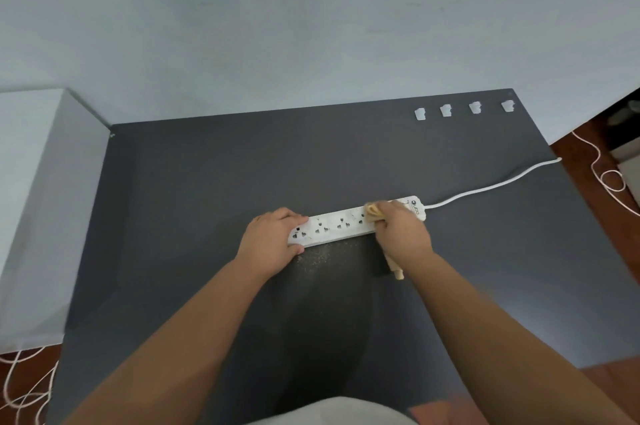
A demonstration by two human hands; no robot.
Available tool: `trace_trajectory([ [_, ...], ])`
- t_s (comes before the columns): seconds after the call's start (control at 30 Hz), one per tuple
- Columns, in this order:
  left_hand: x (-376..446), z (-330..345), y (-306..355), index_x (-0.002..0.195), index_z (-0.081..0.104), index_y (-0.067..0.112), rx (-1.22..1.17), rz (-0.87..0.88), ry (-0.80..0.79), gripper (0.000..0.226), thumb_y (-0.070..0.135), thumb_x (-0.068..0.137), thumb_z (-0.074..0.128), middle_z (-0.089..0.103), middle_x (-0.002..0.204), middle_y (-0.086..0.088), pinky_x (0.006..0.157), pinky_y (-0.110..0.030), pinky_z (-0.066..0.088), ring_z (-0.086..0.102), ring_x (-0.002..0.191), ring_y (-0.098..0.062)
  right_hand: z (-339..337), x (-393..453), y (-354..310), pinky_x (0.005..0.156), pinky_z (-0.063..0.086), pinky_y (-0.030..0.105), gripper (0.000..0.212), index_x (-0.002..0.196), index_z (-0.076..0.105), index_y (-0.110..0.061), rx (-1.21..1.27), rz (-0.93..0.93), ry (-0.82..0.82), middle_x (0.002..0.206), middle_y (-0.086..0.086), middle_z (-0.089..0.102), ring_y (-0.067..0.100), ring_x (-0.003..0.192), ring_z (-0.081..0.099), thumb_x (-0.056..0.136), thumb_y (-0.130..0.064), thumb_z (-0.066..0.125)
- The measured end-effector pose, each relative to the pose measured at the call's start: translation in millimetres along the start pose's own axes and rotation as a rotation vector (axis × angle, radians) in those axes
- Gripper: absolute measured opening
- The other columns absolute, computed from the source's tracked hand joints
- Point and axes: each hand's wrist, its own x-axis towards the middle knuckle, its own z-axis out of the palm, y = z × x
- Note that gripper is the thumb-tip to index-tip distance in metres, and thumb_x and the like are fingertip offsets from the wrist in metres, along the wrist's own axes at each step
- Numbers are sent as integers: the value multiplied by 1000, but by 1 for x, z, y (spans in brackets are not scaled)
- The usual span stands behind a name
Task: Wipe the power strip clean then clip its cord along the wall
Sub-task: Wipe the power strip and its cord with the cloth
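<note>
A white power strip (341, 225) lies across the middle of a dark grey table (207, 182). My left hand (268, 242) grips its left end and holds it down. My right hand (403, 232) presses a folded beige cloth (374, 209) onto the strip near its right end; a tail of the cloth (396, 269) hangs out below my palm. The strip's white cord (491, 186) runs right to the table's edge. Several white cord clips (446, 110) sit in a row at the table's back right, beside the pale wall (311, 26).
Fine dust specks (322, 258) lie on the table just in front of the strip. A white box-like unit (38, 199) stands at the left. Loose white cords (609, 179) lie on the wooden floor at right, and more white cords (27, 386) lie at lower left.
</note>
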Motion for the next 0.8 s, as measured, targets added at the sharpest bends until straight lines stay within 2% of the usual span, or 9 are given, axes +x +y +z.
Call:
trace_trajectory([
  [0.07,1,-2,2,134,50,33,18,-10,-11,62,36,77,73,53,130,14,103,-34,36,53,117,-16,-1,-2,-1,79,50,35,32,115,61,-27,-3,-112,-36,112,0,61,26,103,59,88,-15,47],
  [0.13,2,-3,3,135,50,33,41,-17,-25,62,36,77,72,52,130,14,102,-34,37,53,116,-17,-15,3,15,81,47,34,32,116,62,-26,81,28,83,114,-1,63,26,102,59,89,-14,47],
  [0.2,2,-3,5,134,50,33,49,-27,-27,61,35,77,73,53,130,13,103,-33,37,54,114,-18,-28,8,42,76,47,35,30,113,60,-21,137,225,222,113,7,63,31,96,60,90,-13,44],
  [0.27,2,-3,9,134,50,32,71,-49,-29,61,33,77,73,54,129,11,105,-35,36,55,113,-20,-31,7,58,70,45,34,26,109,58,-18,116,290,220,106,11,63,32,89,59,90,-14,42],
  [0.4,7,1,36,136,44,31,89,-55,-20,67,39,75,70,49,130,4,102,-36,38,50,116,-23,-31,6,57,67,44,32,19,104,59,-16,60,130,157,96,7,62,31,87,59,91,-16,44],
  [0.53,23,17,91,139,41,28,44,67,28,65,38,79,65,44,136,4,107,-35,33,42,124,-22,-45,12,77,61,46,33,19,102,58,-23,154,212,222,83,5,63,28,75,58,88,-18,46],
  [0.67,51,30,147,137,44,24,69,142,63,58,34,83,62,44,139,4,109,-35,28,39,129,-22,-61,17,101,63,50,36,15,101,56,-22,111,192,166,79,6,60,31,75,59,89,-21,46],
  [0.73,65,39,169,136,46,23,58,138,62,56,34,83,63,45,139,4,110,-35,28,39,129,-21,-63,18,106,62,49,36,11,96,56,-19,113,133,113,77,4,59,31,75,59,89,-22,47],
  [0.8,77,50,184,137,45,23,42,109,55,57,33,83,63,45,141,4,110,-35,28,39,130,-21,-57,16,106,58,43,33,7,93,55,-16,126,6,47,77,4,61,31,76,60,88,-19,50],
])
